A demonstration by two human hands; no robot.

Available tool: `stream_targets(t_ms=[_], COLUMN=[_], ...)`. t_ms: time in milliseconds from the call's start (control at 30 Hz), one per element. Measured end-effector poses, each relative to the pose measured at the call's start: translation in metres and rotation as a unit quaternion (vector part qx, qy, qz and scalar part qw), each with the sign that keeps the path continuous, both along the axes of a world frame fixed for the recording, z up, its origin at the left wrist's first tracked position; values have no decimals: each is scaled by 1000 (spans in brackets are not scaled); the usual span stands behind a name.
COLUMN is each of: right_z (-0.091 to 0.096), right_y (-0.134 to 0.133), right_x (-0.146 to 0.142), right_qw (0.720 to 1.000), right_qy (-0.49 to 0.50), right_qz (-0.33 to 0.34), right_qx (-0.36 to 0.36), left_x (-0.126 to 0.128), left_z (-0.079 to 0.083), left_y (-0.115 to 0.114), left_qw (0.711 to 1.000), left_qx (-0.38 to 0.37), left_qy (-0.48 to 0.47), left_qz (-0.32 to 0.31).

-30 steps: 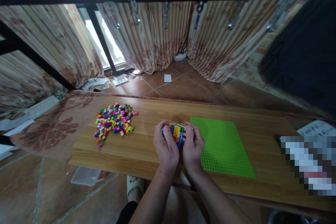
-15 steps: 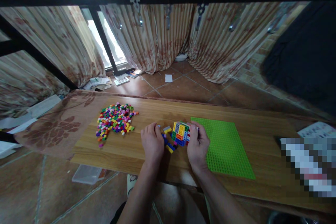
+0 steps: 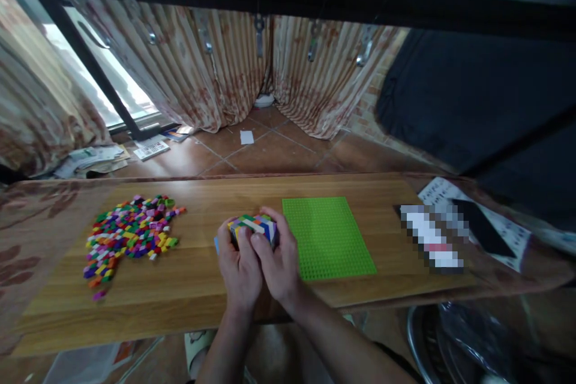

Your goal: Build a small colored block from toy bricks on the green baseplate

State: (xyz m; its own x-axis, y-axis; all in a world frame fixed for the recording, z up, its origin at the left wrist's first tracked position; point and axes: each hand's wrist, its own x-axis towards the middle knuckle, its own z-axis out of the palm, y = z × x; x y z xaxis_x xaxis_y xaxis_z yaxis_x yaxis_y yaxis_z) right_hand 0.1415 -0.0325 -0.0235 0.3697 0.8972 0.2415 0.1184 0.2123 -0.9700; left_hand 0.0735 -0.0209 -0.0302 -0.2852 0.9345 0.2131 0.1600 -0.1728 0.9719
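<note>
Indoors, striped curtains (image 3: 198, 78) hang at upper centre beyond a wood-grain tabletop (image 3: 180, 288); below centre, left hand (image 3: 240, 270) and right hand (image 3: 281, 261) clasp a multicoloured, apparently boxy toy-brick assembly (image 3: 254, 223).

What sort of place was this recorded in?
Probably a room in a home: long patterned curtains hang in the background, a slipper shows below the near edge of the wooden table, and toy bricks lie heaped on top.
</note>
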Motion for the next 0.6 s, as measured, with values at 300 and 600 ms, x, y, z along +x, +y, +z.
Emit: stream_targets(t_ms=[300, 600], right_z=[-9, -17], right_y=[11, 15], right_x=[-11, -12], right_qw=[990, 981], right_qy=[137, 178], right_qz=[-14, -69], right_qx=[-23, -26], left_x=[3, 13], left_z=[-4, -4], left_y=[4, 9], left_qw=[996, 995], left_qx=[1, 12], left_qy=[68, 63], left_qz=[61, 75])
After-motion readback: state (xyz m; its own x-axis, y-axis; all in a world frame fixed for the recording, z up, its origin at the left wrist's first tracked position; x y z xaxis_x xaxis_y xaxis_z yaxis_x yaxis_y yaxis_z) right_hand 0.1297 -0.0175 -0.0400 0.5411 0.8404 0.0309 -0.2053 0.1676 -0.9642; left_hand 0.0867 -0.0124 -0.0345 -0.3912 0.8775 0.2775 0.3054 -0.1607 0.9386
